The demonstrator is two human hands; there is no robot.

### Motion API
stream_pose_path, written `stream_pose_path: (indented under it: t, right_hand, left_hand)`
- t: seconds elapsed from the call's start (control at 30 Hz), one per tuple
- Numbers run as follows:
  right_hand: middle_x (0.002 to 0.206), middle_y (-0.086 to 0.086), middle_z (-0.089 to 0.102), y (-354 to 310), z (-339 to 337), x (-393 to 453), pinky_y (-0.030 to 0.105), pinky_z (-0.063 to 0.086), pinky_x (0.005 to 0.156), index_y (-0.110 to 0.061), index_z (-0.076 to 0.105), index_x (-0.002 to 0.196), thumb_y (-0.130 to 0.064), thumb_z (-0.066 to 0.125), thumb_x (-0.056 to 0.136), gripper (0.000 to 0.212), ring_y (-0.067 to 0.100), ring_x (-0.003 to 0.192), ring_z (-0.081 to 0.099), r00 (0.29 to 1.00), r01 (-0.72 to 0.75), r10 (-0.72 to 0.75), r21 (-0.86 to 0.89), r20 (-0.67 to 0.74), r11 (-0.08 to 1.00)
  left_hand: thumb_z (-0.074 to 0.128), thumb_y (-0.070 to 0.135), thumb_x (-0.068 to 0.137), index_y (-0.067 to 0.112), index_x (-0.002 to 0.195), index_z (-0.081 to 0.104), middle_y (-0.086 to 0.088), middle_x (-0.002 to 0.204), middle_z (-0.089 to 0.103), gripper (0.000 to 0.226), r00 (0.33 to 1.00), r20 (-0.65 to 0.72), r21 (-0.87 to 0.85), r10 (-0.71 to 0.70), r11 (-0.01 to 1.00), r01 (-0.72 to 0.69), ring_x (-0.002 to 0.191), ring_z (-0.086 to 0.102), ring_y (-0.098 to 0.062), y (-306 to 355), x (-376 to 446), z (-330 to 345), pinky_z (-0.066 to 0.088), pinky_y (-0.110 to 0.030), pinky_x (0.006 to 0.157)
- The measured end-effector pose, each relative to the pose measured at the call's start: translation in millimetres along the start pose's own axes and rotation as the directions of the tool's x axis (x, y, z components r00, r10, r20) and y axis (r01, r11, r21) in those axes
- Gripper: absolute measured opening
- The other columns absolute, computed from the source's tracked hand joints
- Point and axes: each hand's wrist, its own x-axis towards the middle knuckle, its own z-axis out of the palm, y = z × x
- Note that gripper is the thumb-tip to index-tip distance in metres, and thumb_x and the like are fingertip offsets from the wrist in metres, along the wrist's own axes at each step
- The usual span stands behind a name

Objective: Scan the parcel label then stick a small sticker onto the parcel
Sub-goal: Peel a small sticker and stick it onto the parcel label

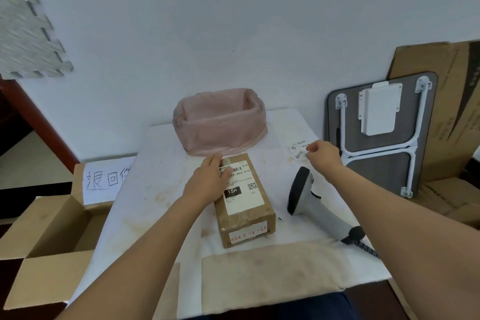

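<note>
A brown cardboard parcel (246,218) with a white shipping label (244,189) lies in the middle of the white table (155,189). My left hand (207,179) rests flat on the parcel's far left part, covering a bit of the label. At the table's far right edge, my right hand (324,153) pinches one of the small white stickers (298,149) lying there. A grey and black handheld scanner (309,197) lies on the table to the right of the parcel, its coiled cable running off the near right edge.
A bin lined with a pink bag (220,125) stands behind the parcel. An open cardboard box (52,236) with a handwritten paper sign (106,176) sits left of the table. A folded table (376,127) and flat cartons (441,101) lean against the right wall.
</note>
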Motion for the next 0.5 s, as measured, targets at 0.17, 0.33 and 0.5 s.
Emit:
stream_pose_path:
  t: [0.17,0.33,0.5]
  right_hand:
    - [0.125,0.017,0.058,3,11,24,0.038,0.047,0.092,-0.006,0.057,0.121,-0.013,0.060,0.087,0.035,0.032,0.114,0.055,0.998,0.055,-0.049,-0.140,0.047,0.989]
    - [0.131,0.016,0.045,5,22,34,0.035,0.046,0.085,-0.015,0.054,0.128,-0.021,0.061,0.089,0.041,0.031,0.106,0.058,0.987,0.121,-0.082,-0.309,0.138,0.943]
    - [0.131,0.015,0.042,10,26,36,0.036,0.048,0.088,-0.020,0.055,0.131,-0.016,0.055,0.090,0.041,0.030,0.105,0.058,0.982,0.165,-0.120,-0.361,0.143,0.918]
  left_hand:
    - [0.036,0.047,0.100,0.023,0.141,0.043,0.000,0.141,0.047,0.048,0.994,-0.108,0.138,0.026,0.990,-0.011,0.117,0.056,-0.027,-3,6,3,0.048,-0.038,0.085]
    - [0.037,0.047,0.100,0.024,0.137,0.045,0.002,0.135,0.049,0.045,0.992,-0.118,0.181,0.036,0.983,-0.014,0.110,0.059,-0.026,-3,10,4,0.048,-0.035,0.078]
    - [0.038,0.047,0.099,0.023,0.135,0.046,0.002,0.132,0.051,0.044,0.990,-0.132,0.192,0.046,0.981,-0.020,0.107,0.060,-0.026,-5,11,4,0.050,-0.038,0.078]
